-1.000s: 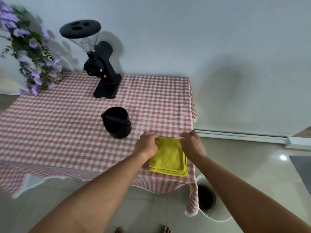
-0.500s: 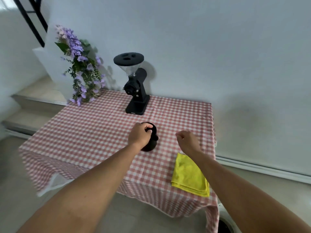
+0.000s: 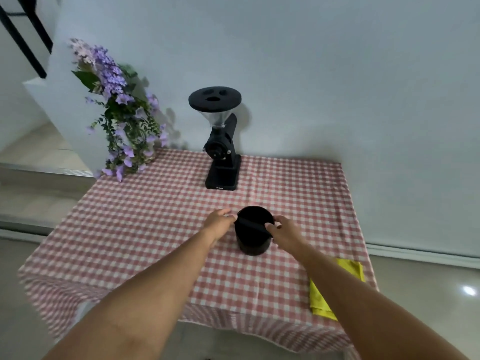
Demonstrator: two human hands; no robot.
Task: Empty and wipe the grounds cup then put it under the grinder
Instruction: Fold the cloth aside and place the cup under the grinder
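Observation:
The black grounds cup (image 3: 253,236) stands upright on the checked tablecloth, a bar running across its mouth. My left hand (image 3: 217,222) grips its left rim and my right hand (image 3: 284,232) grips its right rim. The black grinder (image 3: 221,149) with a clear hopper and round black lid stands at the back of the table, apart from the cup, with nothing on its base. A folded yellow cloth (image 3: 322,297) lies at the table's front right corner, partly hidden by my right forearm.
A bunch of purple flowers (image 3: 122,118) leans at the back left corner of the table (image 3: 145,229). The wall rises right behind the grinder. Steps and a black railing are at the far left. Tiled floor lies to the right.
Both hands left the yellow cloth. The left hand went to the cup first, then the right hand joined it on the other side. The view has shifted back and up.

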